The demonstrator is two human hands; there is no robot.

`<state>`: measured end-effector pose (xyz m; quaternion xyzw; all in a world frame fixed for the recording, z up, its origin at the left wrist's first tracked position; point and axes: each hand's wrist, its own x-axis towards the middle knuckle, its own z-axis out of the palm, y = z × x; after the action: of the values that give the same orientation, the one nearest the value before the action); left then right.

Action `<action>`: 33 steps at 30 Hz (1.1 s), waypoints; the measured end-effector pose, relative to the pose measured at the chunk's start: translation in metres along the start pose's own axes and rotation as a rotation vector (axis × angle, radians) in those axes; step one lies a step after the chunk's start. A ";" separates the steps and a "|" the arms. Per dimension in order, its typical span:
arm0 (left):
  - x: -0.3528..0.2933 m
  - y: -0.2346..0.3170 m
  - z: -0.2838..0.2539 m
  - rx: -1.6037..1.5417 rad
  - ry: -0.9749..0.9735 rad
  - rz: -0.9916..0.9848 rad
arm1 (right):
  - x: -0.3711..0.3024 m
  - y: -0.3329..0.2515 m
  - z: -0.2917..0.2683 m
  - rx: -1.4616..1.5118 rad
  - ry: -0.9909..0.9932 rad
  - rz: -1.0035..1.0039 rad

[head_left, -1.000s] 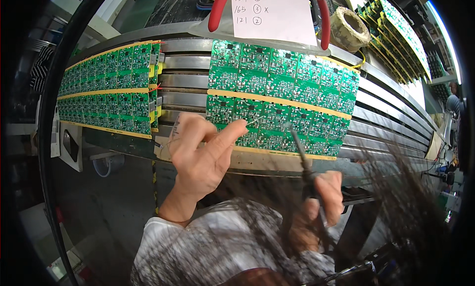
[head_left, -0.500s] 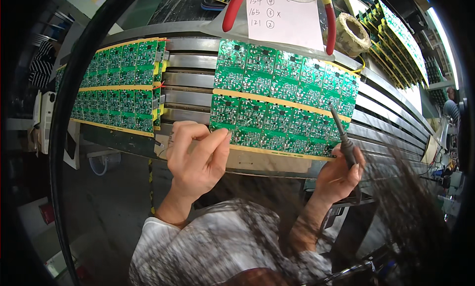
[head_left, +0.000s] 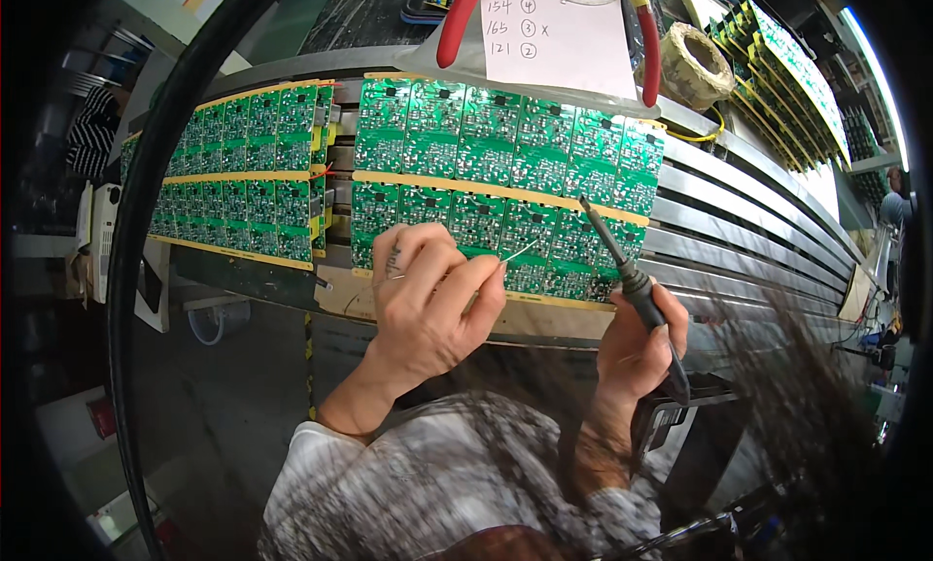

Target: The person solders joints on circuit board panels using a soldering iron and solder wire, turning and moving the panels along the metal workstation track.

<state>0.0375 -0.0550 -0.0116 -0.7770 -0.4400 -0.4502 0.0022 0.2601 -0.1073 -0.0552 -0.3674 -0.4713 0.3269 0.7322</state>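
A green circuit board panel [head_left: 432, 138] with yellow strips lies on the metal slats in front of me. My left hand [head_left: 428, 289] is over its near edge, with thumb and forefinger pinched on a thin silvery solder wire [head_left: 523, 251]. The wire's free end points up and right over the lower row of boards. At the panel's near right corner my right hand [head_left: 641, 342] grips a dark soldering iron [head_left: 637, 289]. Its tip slants up and left over the panel near the middle yellow strip; whether it touches cannot be told.
More green panels [head_left: 248, 177] are stacked at the left. Metal slats [head_left: 739, 231] stretch to the right. Red-handled pliers [head_left: 649, 56] and a handwritten paper [head_left: 559, 36] are beyond the panel, beside a tape roll [head_left: 698, 66]. Boards [head_left: 782, 90] stand upright at the far right.
The panel has shifted left, near the stacked panels. My left hand has moved right, and its solder wire now shows clearly. My right hand and the iron have moved left and slightly down.
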 end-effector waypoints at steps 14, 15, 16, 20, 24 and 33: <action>-0.016 0.002 0.000 0.024 0.020 -0.011 | 0.004 -0.040 0.001 -0.435 -0.217 -0.276; -0.018 0.002 -0.001 0.024 0.021 -0.013 | 0.004 -0.042 0.001 -0.432 -0.228 -0.274; -0.020 0.003 -0.002 0.028 0.020 -0.019 | 0.003 -0.043 0.001 -0.432 -0.230 -0.274; -0.031 0.006 -0.005 0.017 -0.005 -0.056 | -0.004 -0.045 0.001 -0.427 -0.254 -0.265; -0.042 0.007 -0.008 0.002 -0.011 -0.062 | -0.008 -0.047 -0.002 -0.488 -0.323 -0.298; -0.043 0.009 -0.011 -0.029 -0.008 -0.027 | -0.012 -0.050 0.001 -0.532 -0.381 -0.295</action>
<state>0.0274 -0.0942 -0.0320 -0.7728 -0.4438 -0.4534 -0.0171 0.2613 -0.1429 -0.0180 -0.4057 -0.7158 0.1459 0.5493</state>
